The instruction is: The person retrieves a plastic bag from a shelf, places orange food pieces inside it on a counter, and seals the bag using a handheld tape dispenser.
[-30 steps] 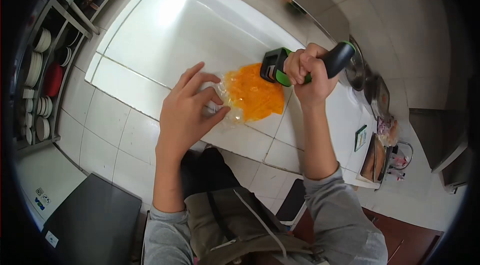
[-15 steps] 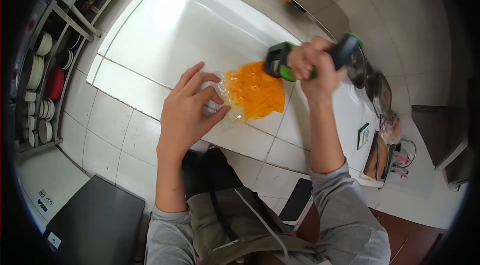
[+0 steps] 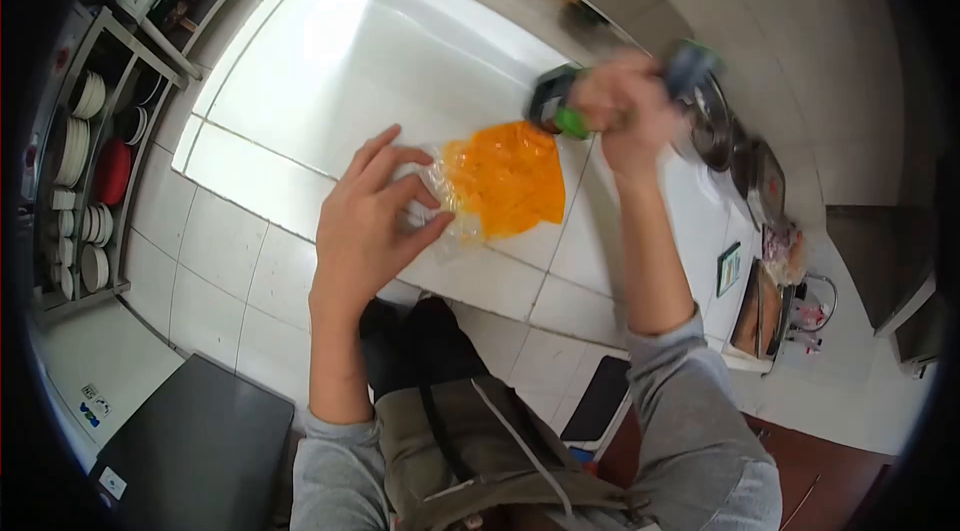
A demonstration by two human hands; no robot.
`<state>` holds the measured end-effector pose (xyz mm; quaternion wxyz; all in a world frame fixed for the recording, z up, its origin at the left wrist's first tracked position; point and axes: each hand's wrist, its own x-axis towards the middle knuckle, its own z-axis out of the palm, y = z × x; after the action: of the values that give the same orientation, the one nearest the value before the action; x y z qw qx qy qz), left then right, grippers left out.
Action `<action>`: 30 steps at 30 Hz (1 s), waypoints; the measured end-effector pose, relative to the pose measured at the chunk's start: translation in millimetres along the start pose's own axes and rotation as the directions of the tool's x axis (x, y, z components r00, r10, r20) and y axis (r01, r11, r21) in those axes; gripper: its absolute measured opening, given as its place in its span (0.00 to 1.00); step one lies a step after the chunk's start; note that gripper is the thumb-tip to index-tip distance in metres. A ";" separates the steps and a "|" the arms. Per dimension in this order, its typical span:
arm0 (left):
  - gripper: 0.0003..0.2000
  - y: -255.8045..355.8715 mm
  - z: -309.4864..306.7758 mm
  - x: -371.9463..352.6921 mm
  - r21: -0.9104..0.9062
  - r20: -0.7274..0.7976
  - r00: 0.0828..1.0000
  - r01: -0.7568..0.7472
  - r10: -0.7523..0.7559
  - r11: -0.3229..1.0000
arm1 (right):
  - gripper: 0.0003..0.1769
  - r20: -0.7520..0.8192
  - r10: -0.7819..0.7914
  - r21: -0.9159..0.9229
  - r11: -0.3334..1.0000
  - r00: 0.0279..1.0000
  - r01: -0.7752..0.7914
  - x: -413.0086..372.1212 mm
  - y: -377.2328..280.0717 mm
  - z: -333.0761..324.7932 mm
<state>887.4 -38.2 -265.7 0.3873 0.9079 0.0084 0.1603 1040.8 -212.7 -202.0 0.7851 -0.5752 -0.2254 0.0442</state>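
Observation:
A clear plastic bag with flattened orange contents (image 3: 510, 179) lies on the white tiled counter. My left hand (image 3: 375, 206) has its fingers curled round the bag's loose clear end, at the left of the orange part. My right hand (image 3: 625, 106) is wrapped round the handle of a black and green dumbbell (image 3: 553, 99), blurred by motion. One head of the dumbbell is above the bag's upper right corner; the other (image 3: 692, 66) points off to the right. What exactly the orange stuff is, I cannot make out.
Metal pots (image 3: 712, 126) stand along the counter's right side, with a small green-edged card or packet (image 3: 729, 269) nearer me. A rack of stacked dishes (image 3: 75, 151) is at the left. Below right lies a black phone-like slab (image 3: 597, 399). A dark grey cabinet top (image 3: 200, 441) is lower left.
My right hand and the dumbbell have moved slightly up and to the left. My left hand stays at the bag's end, and the bag has barely shifted.

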 end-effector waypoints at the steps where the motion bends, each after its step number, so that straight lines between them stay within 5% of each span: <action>1: 0.09 0.3 -1.8 0.4 0.004 0.006 1.000 -0.012 0.012 1.000 | 0.14 0.049 0.091 -0.175 0.981 0.995 -0.081 -1.2 -1.4 6.2; 5: 0.10 3.8 -2.2 3.3 -0.008 -0.002 1.000 0.012 -0.012 1.000 | 0.14 0.113 0.025 0.066 0.997 0.993 -0.033 13.4 -24.3 -1.9; 10: 0.10 4.8 -2.2 1.3 -0.030 0.004 1.000 0.012 -0.012 0.999 | 0.13 0.097 0.114 -0.108 0.989 0.989 -0.104 13.2 -5.6 0.6; 14: 0.10 1.8 -2.7 4.7 -0.027 -0.007 1.000 0.020 -0.021 0.999 | 0.15 0.053 -0.095 0.131 0.988 0.994 0.087 8.9 -45.9 -25.9; 16: 0.10 1.9 -2.7 4.7 -0.026 0.006 1.000 0.029 -0.029 0.999 | 0.13 -0.055 0.053 0.177 0.983 0.997 -0.043 -12.3 -8.8 -23.0; 20: 0.10 2.0 -1.1 1.0 -0.019 0.014 1.000 0.023 -0.023 1.000 | 0.12 0.207 0.079 -0.205 0.978 0.975 -0.036 -28.2 -36.9 1.5; 21: 0.10 0.3 -1.1 3.5 -0.007 0.000 1.000 0.011 -0.011 1.000 | 0.11 0.351 -0.124 -0.021 0.990 0.928 0.140 -20.8 -46.0 -1.7; 24: 0.10 1.3 -1.8 3.3 -0.023 0.001 0.999 0.032 -0.032 0.999 | 0.11 0.430 -0.246 0.186 0.966 0.869 0.181 -19.3 -61.5 -6.1; 26: 0.10 1.5 -1.7 3.2 -0.018 0.002 0.999 0.033 -0.033 0.999 | 0.13 0.108 0.180 -0.192 0.969 0.978 -0.158 -48.0 -10.7 8.4; 28: 0.10 2.3 -2.2 3.4 -0.018 -0.008 0.999 0.040 -0.040 0.999 | 0.13 0.170 0.150 -0.203 0.973 0.974 -0.114 -42.8 -18.7 11.9; 30: 0.10 1.1 -2.8 2.8 -0.025 -0.014 1.000 0.007 -0.007 1.000 | 0.13 0.247 0.105 0.011 0.994 0.963 -0.111 -34.6 -32.7 0.0</action>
<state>889.1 -36.7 -262.3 0.3991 0.9018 0.0123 0.1656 1003.6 -235.0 -182.3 0.7547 -0.5668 -0.2888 0.1605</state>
